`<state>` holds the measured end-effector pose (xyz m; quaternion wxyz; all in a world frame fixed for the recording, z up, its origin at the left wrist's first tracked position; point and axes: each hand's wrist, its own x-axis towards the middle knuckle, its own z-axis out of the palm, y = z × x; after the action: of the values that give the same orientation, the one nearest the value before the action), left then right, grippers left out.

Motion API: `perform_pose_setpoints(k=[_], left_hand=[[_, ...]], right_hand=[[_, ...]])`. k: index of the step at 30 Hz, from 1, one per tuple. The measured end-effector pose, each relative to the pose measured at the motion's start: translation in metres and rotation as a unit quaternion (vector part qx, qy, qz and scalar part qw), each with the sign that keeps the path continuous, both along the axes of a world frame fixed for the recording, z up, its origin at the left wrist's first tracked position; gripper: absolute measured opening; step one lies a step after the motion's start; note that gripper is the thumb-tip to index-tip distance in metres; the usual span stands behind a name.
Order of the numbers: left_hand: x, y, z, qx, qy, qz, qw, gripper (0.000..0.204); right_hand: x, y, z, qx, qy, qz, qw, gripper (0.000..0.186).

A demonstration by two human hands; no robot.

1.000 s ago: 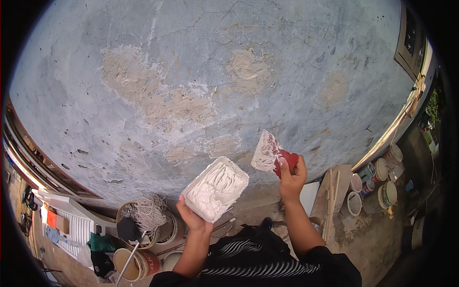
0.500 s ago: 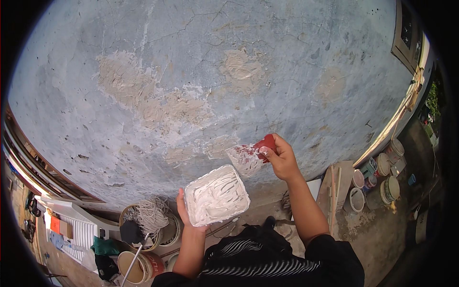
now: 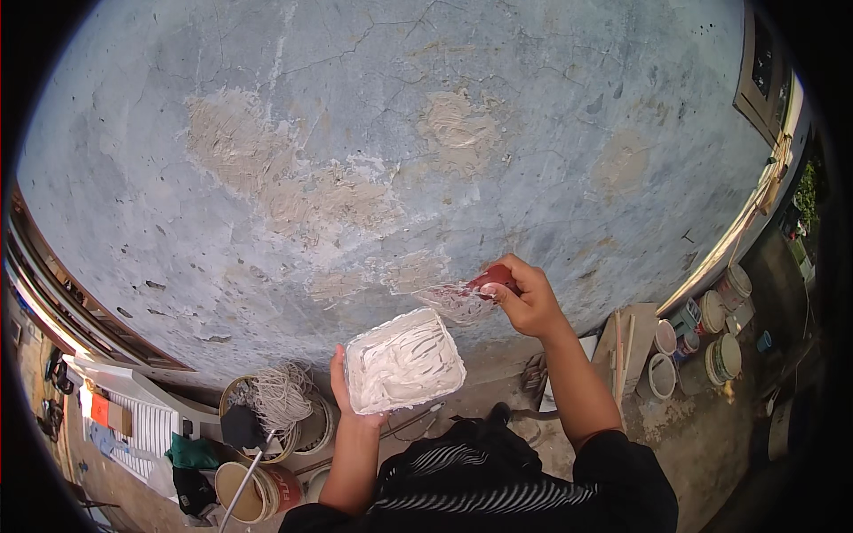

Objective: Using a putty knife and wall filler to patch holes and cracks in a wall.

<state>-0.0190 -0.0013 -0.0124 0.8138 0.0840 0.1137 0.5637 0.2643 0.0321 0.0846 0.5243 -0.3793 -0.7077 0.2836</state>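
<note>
At lower centre, left hand [image 3: 340, 389] holds tray [image 3: 418, 401] of pale paste [image 3: 400, 360]; right hand [image 3: 530, 304] pinches red scraper [image 3: 484, 282] just above, contact with wall [image 3: 551, 133] unclear. Step seems paste-spreading; next move likely needs steady pressure.

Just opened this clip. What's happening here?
A person faces a cracked blue-grey wall. Their left hand holds up a tray spread with whitish paste. Their right hand grips a red scraper, its blade smeared with paste and pointing left, just above the tray in the picture; whether it touches the wall is unclear. Rough beige patches mark the wall, and buckets stand on the ground at both sides.
</note>
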Motion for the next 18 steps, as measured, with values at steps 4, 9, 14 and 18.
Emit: perform_pose_setpoints(k=[4, 9, 14, 18], left_hand=[[0.002, 0.001, 0.001, 0.001, 0.007, 0.000, 1.000, 0.080], [0.000, 0.003, 0.006, -0.004, -0.015, 0.002, 1.000, 0.082], [-0.005, 0.006, 0.006, 0.007, -0.009, 0.003, 1.000, 0.085], [-0.010, 0.010, 0.004, 0.000, -0.009, 0.027, 1.000, 0.086]], right_hand=[[0.000, -0.001, -0.006, 0.006, 0.000, -0.021, 1.000, 0.010], [0.004, -0.001, -0.014, 0.006, 0.021, -0.008, 1.000, 0.010], [0.009, -0.007, -0.003, 0.006, -0.028, 0.032, 0.999, 0.012], [0.011, -0.013, 0.003, -0.021, -0.065, 0.051, 0.996, 0.013]])
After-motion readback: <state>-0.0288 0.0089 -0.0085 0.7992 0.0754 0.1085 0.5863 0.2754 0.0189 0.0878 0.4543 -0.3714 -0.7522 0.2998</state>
